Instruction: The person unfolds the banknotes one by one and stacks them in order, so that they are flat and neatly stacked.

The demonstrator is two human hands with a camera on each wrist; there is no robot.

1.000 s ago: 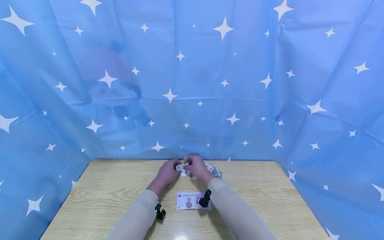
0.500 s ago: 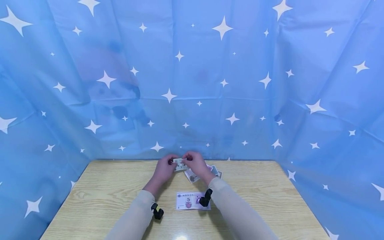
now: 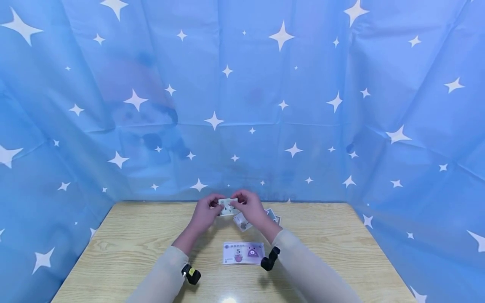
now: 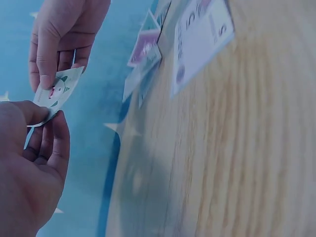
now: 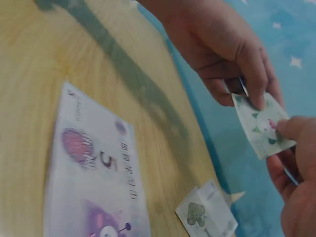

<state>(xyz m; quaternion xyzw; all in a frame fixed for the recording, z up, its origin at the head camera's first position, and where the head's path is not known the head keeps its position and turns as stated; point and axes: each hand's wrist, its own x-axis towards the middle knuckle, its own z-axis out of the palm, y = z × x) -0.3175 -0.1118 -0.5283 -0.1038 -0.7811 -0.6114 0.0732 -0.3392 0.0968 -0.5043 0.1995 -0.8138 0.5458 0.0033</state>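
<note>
A small green play banknote [image 3: 227, 207] with a cartoon face is stretched between my two hands above the far part of the table. At its left end, the thumb and fingers of my left hand [image 3: 203, 214] pinch it. My right hand [image 3: 253, 210] pinches the opposite end in the same way. The left wrist view shows the banknote [image 4: 63, 91] bowed a little between the thumbs. Beneath and beside my right hand, a fanned pile of play banknotes [image 3: 241, 222] lies partly hidden.
Nearer to me, a purple play banknote [image 3: 243, 253] marked 5 lies flat on the wooden table [image 3: 144, 240]. Behind the far edge hangs a blue curtain [image 3: 250, 97] with white stars. A black wrist camera [image 3: 270, 258] sits on the right sleeve, close by the purple note.
Both hands have moved slightly up and away with the green banknote, off the pile. My right forearm has shifted right, uncovering the right side of the purple banknote.
</note>
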